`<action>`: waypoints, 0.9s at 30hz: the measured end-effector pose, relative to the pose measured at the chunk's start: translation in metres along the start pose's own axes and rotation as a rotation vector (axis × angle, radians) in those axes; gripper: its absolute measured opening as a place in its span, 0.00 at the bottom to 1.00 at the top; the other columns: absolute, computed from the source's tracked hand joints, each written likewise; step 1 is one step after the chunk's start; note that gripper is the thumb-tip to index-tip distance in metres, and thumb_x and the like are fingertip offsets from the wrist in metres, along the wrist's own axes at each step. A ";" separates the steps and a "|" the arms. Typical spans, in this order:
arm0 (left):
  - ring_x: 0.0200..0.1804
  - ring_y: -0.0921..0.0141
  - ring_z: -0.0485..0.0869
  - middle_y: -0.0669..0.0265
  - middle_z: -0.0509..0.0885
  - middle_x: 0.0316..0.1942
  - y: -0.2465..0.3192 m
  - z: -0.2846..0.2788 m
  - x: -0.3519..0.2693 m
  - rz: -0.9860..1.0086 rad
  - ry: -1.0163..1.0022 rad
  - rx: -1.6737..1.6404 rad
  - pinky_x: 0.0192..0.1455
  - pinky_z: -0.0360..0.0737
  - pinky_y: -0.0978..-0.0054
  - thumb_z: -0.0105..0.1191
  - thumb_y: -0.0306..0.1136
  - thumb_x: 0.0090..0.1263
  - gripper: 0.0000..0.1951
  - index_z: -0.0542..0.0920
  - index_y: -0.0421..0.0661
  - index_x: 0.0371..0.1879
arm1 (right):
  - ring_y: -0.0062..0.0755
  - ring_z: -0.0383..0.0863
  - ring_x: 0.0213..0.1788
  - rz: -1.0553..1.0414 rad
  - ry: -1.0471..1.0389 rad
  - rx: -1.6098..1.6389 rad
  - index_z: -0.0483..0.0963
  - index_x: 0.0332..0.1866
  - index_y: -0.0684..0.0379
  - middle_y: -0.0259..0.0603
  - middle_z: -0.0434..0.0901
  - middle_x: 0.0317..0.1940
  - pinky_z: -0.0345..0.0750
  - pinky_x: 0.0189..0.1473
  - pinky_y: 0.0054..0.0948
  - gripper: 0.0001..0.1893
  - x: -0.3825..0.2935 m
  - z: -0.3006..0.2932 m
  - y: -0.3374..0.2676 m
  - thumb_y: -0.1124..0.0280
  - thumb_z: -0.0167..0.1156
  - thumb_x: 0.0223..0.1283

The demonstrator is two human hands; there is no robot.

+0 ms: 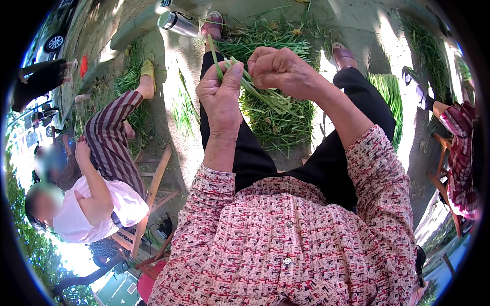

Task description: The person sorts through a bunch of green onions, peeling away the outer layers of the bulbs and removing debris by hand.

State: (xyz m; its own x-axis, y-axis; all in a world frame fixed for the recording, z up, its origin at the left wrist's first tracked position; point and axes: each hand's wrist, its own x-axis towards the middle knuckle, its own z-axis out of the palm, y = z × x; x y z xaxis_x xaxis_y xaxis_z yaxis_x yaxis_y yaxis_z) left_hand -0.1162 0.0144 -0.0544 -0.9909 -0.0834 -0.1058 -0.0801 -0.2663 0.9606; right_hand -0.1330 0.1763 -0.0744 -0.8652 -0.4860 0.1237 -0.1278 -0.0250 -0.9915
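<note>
My left hand (224, 91) is closed on long green plant stalks (249, 82), pinched between thumb and fingers, with a few ends sticking up above the fist. Just to its right, my right hand (283, 70) is raised with curled fingers beside the same stalks; whether it grips any of them I cannot tell. The stalks slant down to the right, below my right hand. Under both hands, a pile of cut green stalks (279, 132) lies on the ground between my feet.
A steel bottle (178, 24) lies beside my left foot. More stalks lie in a bundle (388, 103) right of my right leg and in a small heap (183, 107) at left. A person in striped trousers (115, 134) sits at left on a wooden chair (155, 191); another person (459, 153) sits at right.
</note>
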 end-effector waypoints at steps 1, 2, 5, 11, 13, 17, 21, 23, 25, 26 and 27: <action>0.17 0.85 0.66 0.73 0.81 0.25 -0.002 0.000 -0.001 -0.011 -0.011 -0.006 0.17 0.58 0.88 0.61 0.25 0.64 0.03 0.81 0.42 0.33 | 0.20 0.71 0.41 -0.003 0.028 0.035 0.75 0.27 0.67 0.34 0.73 0.39 0.70 0.42 0.22 0.06 0.000 0.000 0.001 0.74 0.60 0.53; 0.17 0.85 0.66 0.73 0.81 0.25 -0.003 0.000 -0.001 -0.021 -0.022 -0.012 0.17 0.58 0.88 0.62 0.26 0.63 0.03 0.81 0.43 0.33 | 0.20 0.71 0.40 -0.007 0.056 0.069 0.75 0.27 0.66 0.33 0.73 0.39 0.70 0.42 0.21 0.07 -0.001 0.000 0.002 0.73 0.60 0.55; 0.17 0.85 0.66 0.74 0.80 0.24 -0.003 -0.003 0.000 -0.039 -0.021 -0.007 0.17 0.59 0.88 0.62 0.26 0.64 0.03 0.81 0.43 0.32 | 0.18 0.70 0.39 -0.005 0.147 0.241 0.77 0.31 0.64 0.32 0.75 0.40 0.69 0.42 0.20 0.07 -0.001 -0.001 0.006 0.70 0.60 0.58; 0.28 0.84 0.74 0.73 0.79 0.28 0.003 -0.001 0.000 -0.080 -0.073 -0.012 0.30 0.69 0.89 0.58 0.23 0.66 0.02 0.81 0.39 0.35 | 0.13 0.69 0.35 0.140 0.208 0.372 0.80 0.39 0.62 0.27 0.78 0.38 0.69 0.40 0.19 0.10 -0.002 -0.007 0.006 0.66 0.59 0.62; 0.29 0.83 0.75 0.72 0.80 0.29 0.004 0.000 0.000 -0.086 -0.054 -0.029 0.31 0.71 0.88 0.58 0.23 0.66 0.02 0.81 0.38 0.34 | 0.13 0.69 0.32 0.118 0.154 0.310 0.80 0.40 0.62 0.26 0.78 0.35 0.69 0.38 0.19 0.10 -0.002 -0.004 0.002 0.65 0.59 0.62; 0.30 0.82 0.77 0.70 0.81 0.28 0.004 0.001 0.006 -0.070 -0.056 0.019 0.33 0.74 0.86 0.57 0.24 0.67 0.03 0.81 0.37 0.33 | 0.12 0.69 0.27 0.210 0.020 0.317 0.78 0.33 0.61 0.26 0.77 0.28 0.68 0.31 0.17 0.10 -0.003 0.001 -0.001 0.65 0.58 0.63; 0.25 0.81 0.76 0.70 0.80 0.25 0.002 -0.003 0.008 -0.089 -0.086 0.094 0.28 0.72 0.87 0.58 0.26 0.67 0.04 0.81 0.37 0.33 | 0.12 0.70 0.24 0.234 -0.016 0.367 0.74 0.27 0.61 0.28 0.77 0.24 0.67 0.26 0.17 0.11 -0.003 0.004 -0.005 0.67 0.58 0.63; 0.22 0.83 0.74 0.72 0.79 0.24 0.003 0.000 0.007 -0.096 -0.127 0.097 0.24 0.69 0.89 0.59 0.28 0.67 0.05 0.81 0.39 0.34 | 0.13 0.71 0.24 0.246 0.015 0.409 0.76 0.28 0.62 0.30 0.78 0.22 0.68 0.26 0.17 0.10 -0.003 0.006 0.000 0.68 0.58 0.62; 0.20 0.85 0.71 0.74 0.79 0.24 0.002 -0.003 0.009 -0.163 -0.122 0.040 0.21 0.64 0.90 0.61 0.30 0.66 0.07 0.81 0.40 0.37 | 0.13 0.71 0.23 0.251 0.087 0.477 0.76 0.28 0.62 0.30 0.78 0.22 0.68 0.25 0.17 0.09 -0.003 0.009 0.003 0.69 0.58 0.62; 0.19 0.86 0.69 0.75 0.78 0.25 0.001 -0.005 0.010 -0.196 -0.121 0.012 0.19 0.62 0.91 0.61 0.31 0.65 0.09 0.81 0.40 0.39 | 0.13 0.72 0.23 0.253 0.123 0.511 0.76 0.28 0.62 0.31 0.78 0.22 0.68 0.25 0.16 0.09 -0.003 0.009 0.004 0.69 0.58 0.62; 0.20 0.87 0.68 0.76 0.78 0.25 0.000 -0.007 0.010 -0.232 -0.135 0.014 0.19 0.61 0.91 0.62 0.32 0.65 0.10 0.81 0.41 0.41 | 0.13 0.72 0.23 0.258 0.135 0.535 0.76 0.28 0.62 0.30 0.78 0.22 0.68 0.25 0.16 0.09 -0.002 0.009 0.004 0.69 0.58 0.62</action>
State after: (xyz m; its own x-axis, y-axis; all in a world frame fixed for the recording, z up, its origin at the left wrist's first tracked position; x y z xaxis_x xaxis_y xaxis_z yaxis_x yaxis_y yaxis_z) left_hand -0.1249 0.0068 -0.0575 -0.9512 0.1074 -0.2893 -0.3074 -0.2499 0.9182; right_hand -0.1272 0.1692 -0.0794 -0.8942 -0.4203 -0.1540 0.3253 -0.3740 -0.8685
